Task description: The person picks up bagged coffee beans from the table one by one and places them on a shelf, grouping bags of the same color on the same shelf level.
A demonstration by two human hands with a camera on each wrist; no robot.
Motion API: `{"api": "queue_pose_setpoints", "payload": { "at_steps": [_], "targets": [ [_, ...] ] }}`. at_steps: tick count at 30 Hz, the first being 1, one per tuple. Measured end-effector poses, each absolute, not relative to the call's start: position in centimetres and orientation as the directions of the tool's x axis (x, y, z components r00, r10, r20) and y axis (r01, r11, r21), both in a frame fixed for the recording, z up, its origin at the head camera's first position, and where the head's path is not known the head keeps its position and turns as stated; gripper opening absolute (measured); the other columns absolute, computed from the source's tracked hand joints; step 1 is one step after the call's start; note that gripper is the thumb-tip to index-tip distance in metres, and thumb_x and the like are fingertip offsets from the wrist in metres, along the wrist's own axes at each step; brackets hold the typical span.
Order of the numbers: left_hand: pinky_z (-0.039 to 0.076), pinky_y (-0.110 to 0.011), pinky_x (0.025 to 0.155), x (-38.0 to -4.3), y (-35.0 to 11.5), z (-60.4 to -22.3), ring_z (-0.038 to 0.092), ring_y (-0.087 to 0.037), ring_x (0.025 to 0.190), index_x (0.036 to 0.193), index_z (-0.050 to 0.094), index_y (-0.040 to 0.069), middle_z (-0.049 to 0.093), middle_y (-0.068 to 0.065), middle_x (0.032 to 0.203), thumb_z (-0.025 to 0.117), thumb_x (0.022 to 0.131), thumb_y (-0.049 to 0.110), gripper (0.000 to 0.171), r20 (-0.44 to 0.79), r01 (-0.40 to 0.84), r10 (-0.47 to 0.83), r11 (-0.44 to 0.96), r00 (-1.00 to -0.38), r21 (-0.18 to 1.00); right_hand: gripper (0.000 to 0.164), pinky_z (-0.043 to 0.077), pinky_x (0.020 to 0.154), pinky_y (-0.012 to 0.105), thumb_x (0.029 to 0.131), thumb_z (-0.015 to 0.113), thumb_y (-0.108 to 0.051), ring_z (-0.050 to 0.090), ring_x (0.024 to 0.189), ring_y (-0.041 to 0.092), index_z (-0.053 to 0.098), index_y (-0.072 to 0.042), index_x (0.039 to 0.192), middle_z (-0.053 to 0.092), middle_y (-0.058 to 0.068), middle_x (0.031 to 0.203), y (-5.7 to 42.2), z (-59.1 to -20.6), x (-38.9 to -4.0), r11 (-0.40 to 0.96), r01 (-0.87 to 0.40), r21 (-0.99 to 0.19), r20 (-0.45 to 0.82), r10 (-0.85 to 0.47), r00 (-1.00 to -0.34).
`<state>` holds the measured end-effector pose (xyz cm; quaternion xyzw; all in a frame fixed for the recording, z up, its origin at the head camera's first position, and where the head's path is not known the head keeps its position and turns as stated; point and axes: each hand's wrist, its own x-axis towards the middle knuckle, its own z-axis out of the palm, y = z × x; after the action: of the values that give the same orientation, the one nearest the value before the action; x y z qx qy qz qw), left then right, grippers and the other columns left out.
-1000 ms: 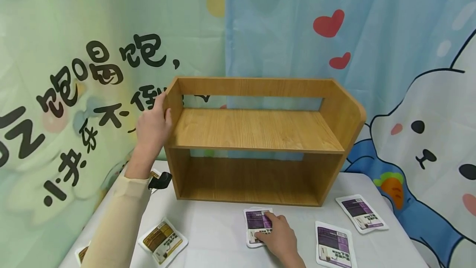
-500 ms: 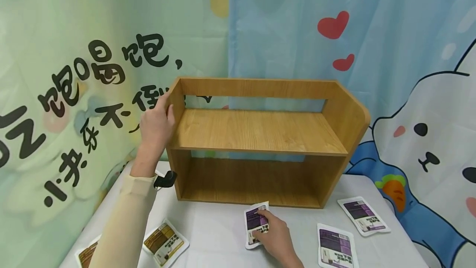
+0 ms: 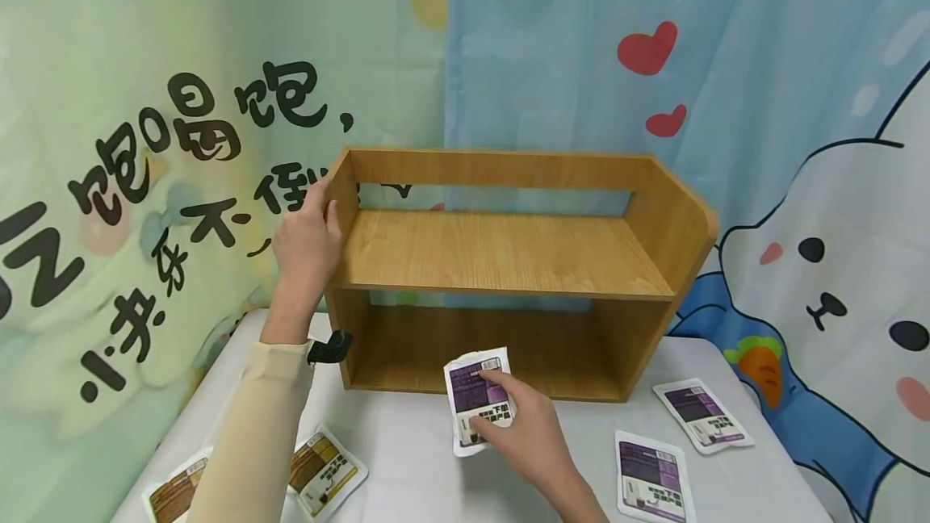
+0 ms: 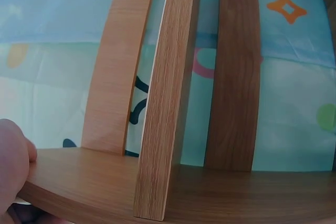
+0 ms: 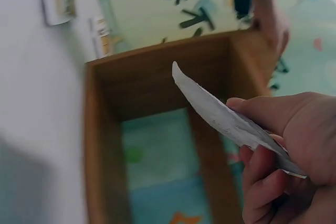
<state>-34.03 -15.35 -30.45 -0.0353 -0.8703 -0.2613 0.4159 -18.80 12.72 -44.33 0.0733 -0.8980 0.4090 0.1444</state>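
Note:
A two-tier wooden shelf (image 3: 501, 253) stands on a white table (image 3: 407, 458). My left hand (image 3: 308, 236) grips the shelf's left side panel (image 4: 168, 93), with my thumb on its inner face. My right hand (image 3: 519, 418) pinches a purple-labelled white pouch (image 3: 475, 395) and holds it lifted off the table in front of the shelf's lower opening. In the right wrist view the pouch (image 5: 226, 116) shows edge-on between thumb and fingers, with the lower compartment (image 5: 157, 129) behind it.
Two more purple pouches (image 3: 650, 474) (image 3: 701, 416) lie on the table at the right. Two brown-labelled pouches (image 3: 327, 470) (image 3: 174, 495) lie at the left near my sleeve. A black clip (image 3: 330, 347) sits by the shelf's left foot. Printed curtains hang behind.
My right hand has picked the purple pouch off the table and carried it up and left toward the shelf's lower opening. The left hand stays on the side panel.

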Motion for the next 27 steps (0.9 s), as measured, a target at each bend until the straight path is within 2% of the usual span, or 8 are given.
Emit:
{"api": "queue_pose_setpoints", "payload": {
  "at_steps": [5, 9, 14, 17, 27],
  "targets": [
    [0.041, -0.047, 0.046, -33.9, -15.6, -30.5, 0.054, -0.037, 0.052, 0.134, 0.056, 0.015, 0.064, -0.024, 0.075, 0.055, 0.1, 0.02, 0.034, 0.75, 0.269, -0.171, 0.864, -0.639, 0.426, 0.06, 0.05, 0.087, 0.04, 0.068, 0.089, -0.012, 0.062, 0.106, 0.02, 0.066, -0.016, 0.123, 0.065, 0.004, 0.121, 11.6, -40.8, -19.0, 0.59, -0.353, -0.726, 0.426, -0.017, -0.904],
    [0.042, -0.049, 0.047, -34.1, -16.0, -30.5, 0.056, -0.04, 0.055, 0.133, 0.056, 0.014, 0.064, -0.025, 0.076, 0.054, 0.1, 0.02, 0.033, 0.76, 0.264, -0.181, 0.867, -0.624, 0.422, 0.061, 0.052, 0.082, 0.038, 0.071, 0.088, -0.013, 0.062, 0.104, 0.02, 0.064, -0.015, 0.127, 0.064, 0.006, 0.123, 10.7, -38.1, -19.7, 0.563, -0.398, -0.725, 0.47, -0.02, -0.883],
    [0.041, -0.048, 0.047, -34.2, -16.2, -30.5, 0.054, -0.038, 0.053, 0.133, 0.056, 0.013, 0.062, -0.024, 0.07, 0.054, 0.1, 0.019, 0.033, 0.758, 0.258, -0.179, 0.87, -0.627, 0.419, 0.061, 0.051, 0.064, 0.031, 0.075, 0.085, -0.018, 0.061, 0.085, 0.018, 0.061, -0.015, 0.131, 0.065, 0.008, 0.12, 9.5, -35.1, -21.4, 0.539, -0.373, -0.755, 0.446, 0.005, -0.895],
    [0.041, -0.048, 0.046, -34.2, -16.0, -30.3, 0.053, -0.037, 0.052, 0.133, 0.055, 0.012, 0.061, -0.024, 0.07, 0.053, 0.101, 0.02, 0.033, 0.76, 0.266, -0.17, 0.87, -0.627, 0.414, 0.061, 0.048, 0.059, 0.029, 0.077, 0.084, -0.019, 0.058, 0.08, 0.019, 0.06, -0.014, 0.132, 0.065, 0.011, 0.12, 9.0, -33.5, -23.0, 0.524, -0.355, -0.774, 0.43, 0.025, -0.902],
    [0.039, -0.044, 0.044, -33.9, -15.2, -30.8, 0.049, -0.032, 0.048, 0.134, 0.055, 0.011, 0.059, -0.021, 0.065, 0.054, 0.1, 0.019, 0.034, 0.75, 0.264, -0.163, 0.871, -0.64, 0.415, 0.061, 0.048, 0.067, 0.034, 0.076, 0.082, -0.023, 0.057, 0.089, 0.024, 0.06, -0.012, 0.132, 0.062, 0.011, 0.121, 7.3, -31.0, -28.9, 0.529, -0.292, -0.797, 0.378, 0.06, -0.924]
  ]
}}
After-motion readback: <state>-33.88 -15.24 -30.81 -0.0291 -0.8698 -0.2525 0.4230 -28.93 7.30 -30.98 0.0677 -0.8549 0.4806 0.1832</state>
